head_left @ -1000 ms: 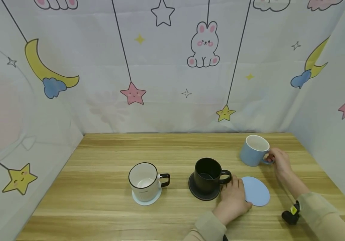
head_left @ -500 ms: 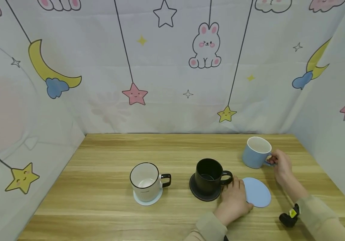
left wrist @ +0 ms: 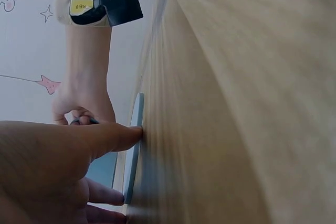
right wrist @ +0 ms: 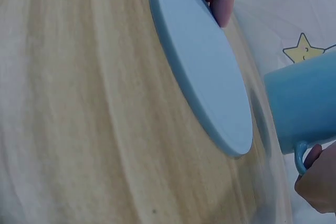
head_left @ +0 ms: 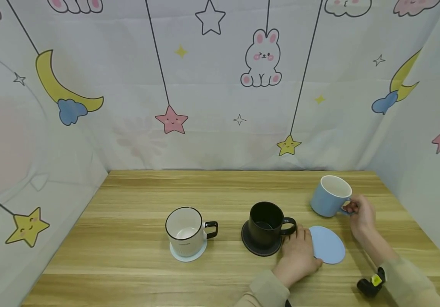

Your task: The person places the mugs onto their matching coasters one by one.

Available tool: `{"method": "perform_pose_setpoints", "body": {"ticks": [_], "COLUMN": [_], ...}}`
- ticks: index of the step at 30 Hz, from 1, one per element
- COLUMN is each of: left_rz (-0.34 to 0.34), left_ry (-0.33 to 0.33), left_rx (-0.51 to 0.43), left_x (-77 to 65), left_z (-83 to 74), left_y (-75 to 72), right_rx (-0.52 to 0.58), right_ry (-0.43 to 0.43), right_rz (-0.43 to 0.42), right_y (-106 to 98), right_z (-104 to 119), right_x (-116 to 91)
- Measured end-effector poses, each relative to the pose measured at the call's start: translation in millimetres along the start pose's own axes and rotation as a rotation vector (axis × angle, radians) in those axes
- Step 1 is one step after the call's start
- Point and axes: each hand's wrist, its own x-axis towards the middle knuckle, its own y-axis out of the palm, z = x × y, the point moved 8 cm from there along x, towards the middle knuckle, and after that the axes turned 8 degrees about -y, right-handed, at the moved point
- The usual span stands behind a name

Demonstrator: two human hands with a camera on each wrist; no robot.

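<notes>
My right hand (head_left: 363, 216) grips the handle of a light blue mug (head_left: 328, 200) at the back right; the mug leans slightly in the head view. The right wrist view also shows the mug (right wrist: 304, 106), with curled fingers at its handle. In front of it lies a round light blue coaster (head_left: 328, 246). My left hand (head_left: 298, 256) holds the coaster at its left side, thumb on the near edge and fingers on the far edge, as the left wrist view shows the coaster (left wrist: 134, 153) between them. The left fingertips are close to the black mug's handle.
A black mug (head_left: 265, 226) stands on a black coaster (head_left: 248, 245) left of my left hand. Farther left, a white mug (head_left: 183, 232) with a black rim and handle stands on a pale coaster (head_left: 187, 258). A patterned cloth (head_left: 212, 149) borders the wooden table (head_left: 127, 273).
The right hand has moved the light blue mug a little right and toward me, and the mug leans more. The left hand and coaster have stayed in place.
</notes>
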Motion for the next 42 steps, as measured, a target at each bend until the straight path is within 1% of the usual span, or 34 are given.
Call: {"method": "perform_pose_setpoints", "body": {"ticks": [6,15,18,24,29,35,38,42], "left_rz": [-0.004,-0.001,0.003,-0.006,-0.008,0.0,0.002,-0.007], "left_ry": [0.003,-0.002,-0.006,0.0,0.004,0.003,0.0,-0.004], "left_rx": [0.001,0.01,0.008,0.002,0.009,0.019,0.026,0.027], "left_x": [0.4,0.6,0.7,0.9,0.6,0.4,0.6,1.3], "left_z": [-0.2,-0.2,0.0,-1.1,-1.7,-1.6,-1.4,-0.8], "left_y": [1.1,1.8,1.7,0.8,1.4,2.1,2.3,3.6], "right_rx": [0.014,0.001,0.029,0.073,0.045,0.02,0.017,-0.019], "right_ry": [0.01,-0.008,-0.006,-0.003,-0.022,-0.06,-0.064,-0.071], "right_rz": [0.026,0.076,0.109,0.138,0.182,0.274,0.3,0.332], "right_y": [2,1,3,3,4,6,7,9], "right_z": [1,1,1,5,8,12,12,10], "right_x": [-5,-13,-17,-23,-28,-36,-40,-44]}}
